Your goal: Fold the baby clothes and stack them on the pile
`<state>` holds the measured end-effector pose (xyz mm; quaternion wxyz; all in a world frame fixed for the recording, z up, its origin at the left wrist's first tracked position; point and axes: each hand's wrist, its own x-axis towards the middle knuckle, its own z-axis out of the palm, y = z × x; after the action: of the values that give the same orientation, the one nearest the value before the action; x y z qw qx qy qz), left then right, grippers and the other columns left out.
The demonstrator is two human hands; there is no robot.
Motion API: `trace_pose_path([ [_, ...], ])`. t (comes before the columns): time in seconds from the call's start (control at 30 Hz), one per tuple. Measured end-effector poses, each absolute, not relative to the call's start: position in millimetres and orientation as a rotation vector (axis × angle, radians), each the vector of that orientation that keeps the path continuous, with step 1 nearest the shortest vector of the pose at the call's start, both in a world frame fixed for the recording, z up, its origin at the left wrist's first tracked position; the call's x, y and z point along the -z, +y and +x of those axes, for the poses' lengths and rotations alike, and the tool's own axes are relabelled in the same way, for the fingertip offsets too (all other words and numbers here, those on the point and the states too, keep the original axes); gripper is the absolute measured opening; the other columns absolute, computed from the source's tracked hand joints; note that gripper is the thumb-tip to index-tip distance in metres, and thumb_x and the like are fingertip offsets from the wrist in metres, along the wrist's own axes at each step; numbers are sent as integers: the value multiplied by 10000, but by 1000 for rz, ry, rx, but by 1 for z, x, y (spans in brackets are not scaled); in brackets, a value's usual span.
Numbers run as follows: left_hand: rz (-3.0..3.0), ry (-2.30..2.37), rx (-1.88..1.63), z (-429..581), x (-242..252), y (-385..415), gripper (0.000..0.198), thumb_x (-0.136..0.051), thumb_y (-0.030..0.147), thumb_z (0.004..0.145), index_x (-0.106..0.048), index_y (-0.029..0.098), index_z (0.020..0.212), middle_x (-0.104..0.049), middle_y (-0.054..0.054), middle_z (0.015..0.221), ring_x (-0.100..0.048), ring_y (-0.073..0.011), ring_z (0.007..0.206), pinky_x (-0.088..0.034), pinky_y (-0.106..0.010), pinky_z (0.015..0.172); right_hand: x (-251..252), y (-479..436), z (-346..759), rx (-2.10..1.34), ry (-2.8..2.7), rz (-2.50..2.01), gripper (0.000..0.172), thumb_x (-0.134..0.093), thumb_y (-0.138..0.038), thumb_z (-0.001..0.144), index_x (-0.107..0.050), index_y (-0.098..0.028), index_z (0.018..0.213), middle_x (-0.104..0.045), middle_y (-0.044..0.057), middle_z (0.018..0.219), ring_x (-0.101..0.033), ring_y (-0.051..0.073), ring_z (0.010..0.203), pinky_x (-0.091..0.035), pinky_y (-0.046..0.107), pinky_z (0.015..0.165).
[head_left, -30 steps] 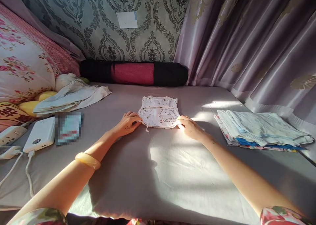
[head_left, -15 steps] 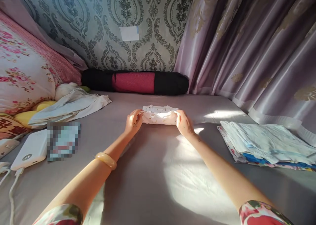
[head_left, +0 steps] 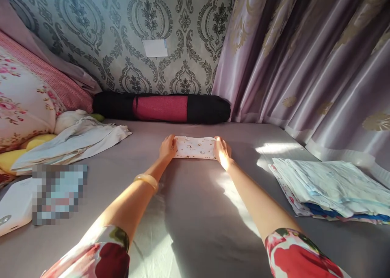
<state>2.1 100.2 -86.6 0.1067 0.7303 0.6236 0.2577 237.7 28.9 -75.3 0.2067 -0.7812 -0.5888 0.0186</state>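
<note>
A white cloth with a small scattered print [head_left: 195, 148] lies folded into a narrow rectangle on the grey bed sheet [head_left: 207, 213]. At its left end my left hand [head_left: 167, 147] grips the edge, a pale bangle around that forearm. The opposite end is between the thumb and fingers of my right hand [head_left: 222, 151], partly in sunlight. Both arms reach forward, sleeves at the elbows. What kind of garment or cloth it is cannot be made out. Fingertips are partly hidden behind its edges.
To the right sits a stack of folded cloths [head_left: 332, 186]. A long black and red bag [head_left: 161, 107] lies along the wall. On the left are a crumpled pale cloth [head_left: 76, 142], a floral pillow [head_left: 24, 95], a white power bank [head_left: 18, 203] and a blurred-out item [head_left: 61, 196].
The cloth's far part has come over to the front, so it now shows one flat printed panel. Both hands still hold its ends. The view has shifted slightly.
</note>
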Motion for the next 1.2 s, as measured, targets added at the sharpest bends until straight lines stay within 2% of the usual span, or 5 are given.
trace_pose_path([
  [0.2, 2088, 1932, -637, 4, 91, 108, 307, -395, 276, 990, -647, 159, 1121, -685, -144, 1157, -640, -271, 1115, -489, -341, 917, 86, 40, 241, -95, -1498, -2277, 309, -386, -197, 995, -590, -175, 1227, -632, 129, 1241, -610, 239, 1107, -451, 301, 855],
  [0.73, 1875, 2026, -647, 5, 72, 110, 278, -505, 268, 933, -602, 131, 1155, -674, -188, 1178, -625, -297, 1138, -485, -368, 910, 77, 51, 253, -330, -1282, -2367, 290, -456, -253, 963, -619, -177, 1191, -662, 115, 1173, -633, 239, 1072, -479, 304, 851],
  [0.9, 2233, 1896, -758, 30, 55, 81, 294, -454, 247, 937, -639, 184, 1157, -656, -130, 1215, -578, -301, 1182, -456, -427, 965, 60, 36, 217, -13, -1558, -2180, 359, -409, -117, 932, -592, -140, 1240, -619, 148, 1274, -589, 250, 1154, -438, 332, 961],
  [1.07, 2399, 1631, -503, 54, 60, 66, 315, -409, 211, 950, -697, 172, 1069, -710, -117, 1160, -619, -289, 1151, -440, -439, 1006, 67, 32, 170, -114, -2034, -1959, 373, -342, -149, 976, -634, -167, 1206, -635, 103, 1301, -547, 229, 1228, -392, 338, 1045],
  [1.2, 2438, 1554, -497, 52, 76, 67, 375, -340, 218, 993, -694, 179, 1111, -682, -104, 1266, -596, -256, 1226, -431, -403, 1051, 80, 34, 159, -164, -2047, -2014, 463, -331, -160, 975, -540, -138, 1387, -462, 102, 1519, -374, 229, 1419, -277, 374, 1161],
])
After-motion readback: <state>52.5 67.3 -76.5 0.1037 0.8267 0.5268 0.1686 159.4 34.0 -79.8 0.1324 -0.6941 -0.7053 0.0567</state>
